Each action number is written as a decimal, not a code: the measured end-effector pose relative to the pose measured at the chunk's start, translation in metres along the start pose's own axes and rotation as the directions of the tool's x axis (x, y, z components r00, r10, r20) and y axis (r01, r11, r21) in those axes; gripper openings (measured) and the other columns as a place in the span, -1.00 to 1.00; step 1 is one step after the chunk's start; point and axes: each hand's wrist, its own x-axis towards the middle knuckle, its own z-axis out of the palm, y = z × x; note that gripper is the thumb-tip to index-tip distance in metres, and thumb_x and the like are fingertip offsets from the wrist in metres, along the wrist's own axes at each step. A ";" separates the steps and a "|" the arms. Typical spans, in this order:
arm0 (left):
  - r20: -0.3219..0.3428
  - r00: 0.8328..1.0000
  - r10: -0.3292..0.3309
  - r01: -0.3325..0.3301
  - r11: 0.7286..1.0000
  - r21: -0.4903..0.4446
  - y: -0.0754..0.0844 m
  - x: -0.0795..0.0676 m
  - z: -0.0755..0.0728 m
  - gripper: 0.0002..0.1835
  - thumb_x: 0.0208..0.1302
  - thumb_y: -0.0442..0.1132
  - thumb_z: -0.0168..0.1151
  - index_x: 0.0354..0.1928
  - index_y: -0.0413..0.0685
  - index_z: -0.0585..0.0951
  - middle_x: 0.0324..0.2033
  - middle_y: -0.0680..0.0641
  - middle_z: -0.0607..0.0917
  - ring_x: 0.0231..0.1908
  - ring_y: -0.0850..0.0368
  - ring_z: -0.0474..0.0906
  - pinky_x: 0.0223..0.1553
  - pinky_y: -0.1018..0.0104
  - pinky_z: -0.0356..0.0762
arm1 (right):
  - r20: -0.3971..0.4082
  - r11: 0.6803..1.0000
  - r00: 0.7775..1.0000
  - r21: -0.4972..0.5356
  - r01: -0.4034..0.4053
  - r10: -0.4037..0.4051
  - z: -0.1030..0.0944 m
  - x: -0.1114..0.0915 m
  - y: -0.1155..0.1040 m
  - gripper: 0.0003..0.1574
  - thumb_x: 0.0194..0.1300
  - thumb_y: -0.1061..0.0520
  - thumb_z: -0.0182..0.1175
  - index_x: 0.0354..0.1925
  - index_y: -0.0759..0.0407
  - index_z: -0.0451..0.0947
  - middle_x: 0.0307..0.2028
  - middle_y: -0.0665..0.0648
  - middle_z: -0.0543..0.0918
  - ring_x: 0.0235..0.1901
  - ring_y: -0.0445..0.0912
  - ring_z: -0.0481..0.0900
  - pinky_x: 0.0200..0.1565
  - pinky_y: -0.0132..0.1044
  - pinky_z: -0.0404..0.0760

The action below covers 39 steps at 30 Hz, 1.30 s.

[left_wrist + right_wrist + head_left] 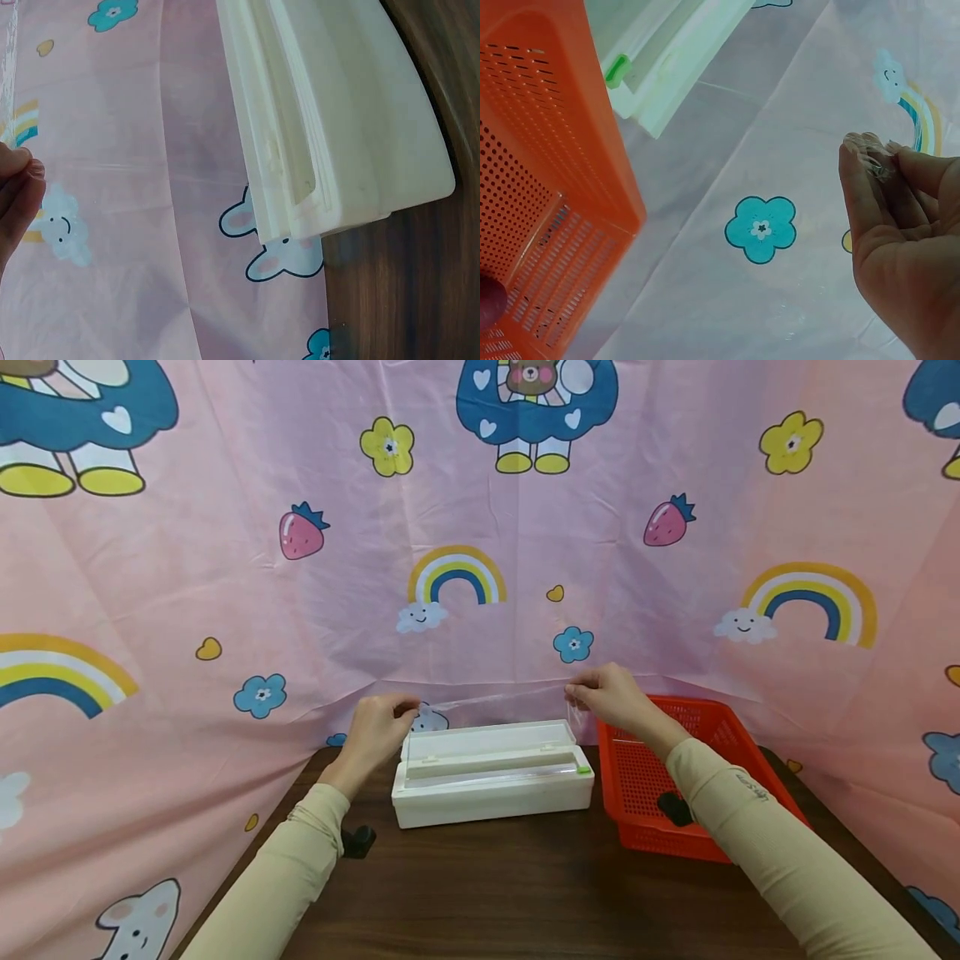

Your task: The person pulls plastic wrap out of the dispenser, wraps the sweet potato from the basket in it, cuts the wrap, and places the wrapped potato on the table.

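A thin, clear sheet of cling film (pixel 487 700) stretches between my two raised hands, above a long white dispenser box (pixel 487 799). Its left corner is pinched between thumb and fingers of my left hand (pixel 377 729). My right hand (pixel 613 695) pinches the other corner, and the right wrist view has crumpled film (pixel 876 159) at its fingertips. The box stands on the table with its lid (pixel 487 739) tipped back. Inside lies a clear roll (pixel 491 775), and a green piece (pixel 583 770) sits at the right end. The film's lower part is hard to make out.
A red perforated plastic basket (pixel 611 777) stands on the dark wooden table (pixel 480 885), right beside the box and under my right forearm. Behind the table hangs a pink patterned cloth (pixel 480 643), which also covers both sides.
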 end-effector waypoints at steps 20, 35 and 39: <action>-0.063 0.998 0.005 -0.007 1.000 -0.022 0.007 0.008 -0.006 -0.79 0.29 -0.45 0.24 -0.11 -0.23 0.79 -0.27 -0.20 0.83 -0.28 -0.08 0.75 -0.24 0.00 0.68 | -0.014 0.999 1.000 0.034 0.000 0.000 -0.008 0.003 -0.002 -0.69 0.52 0.12 0.16 -0.07 0.30 0.75 -0.18 0.30 0.79 -0.23 0.04 0.72 -0.13 -0.20 0.75; -0.096 0.995 0.021 -0.025 0.999 -0.044 0.011 0.006 -0.014 -0.82 0.27 -0.47 0.28 -0.14 -0.24 0.78 -0.27 -0.21 0.82 -0.29 -0.09 0.74 -0.24 0.00 0.67 | -0.001 0.999 1.000 0.042 0.027 -0.027 -0.013 -0.007 -0.014 -0.70 0.51 0.11 0.17 -0.08 0.27 0.75 -0.23 0.24 0.80 -0.23 0.05 0.75 -0.13 -0.18 0.76; -0.095 0.995 0.042 -0.046 0.998 -0.041 0.014 0.001 -0.018 -0.84 0.26 -0.46 0.32 -0.16 -0.22 0.79 -0.28 -0.19 0.82 -0.30 -0.07 0.74 -0.24 0.02 0.67 | 0.013 0.999 1.000 0.035 0.023 -0.024 -0.015 -0.015 -0.017 -0.70 0.51 0.10 0.17 -0.05 0.27 0.75 -0.21 0.23 0.81 -0.24 -0.01 0.76 -0.14 -0.21 0.76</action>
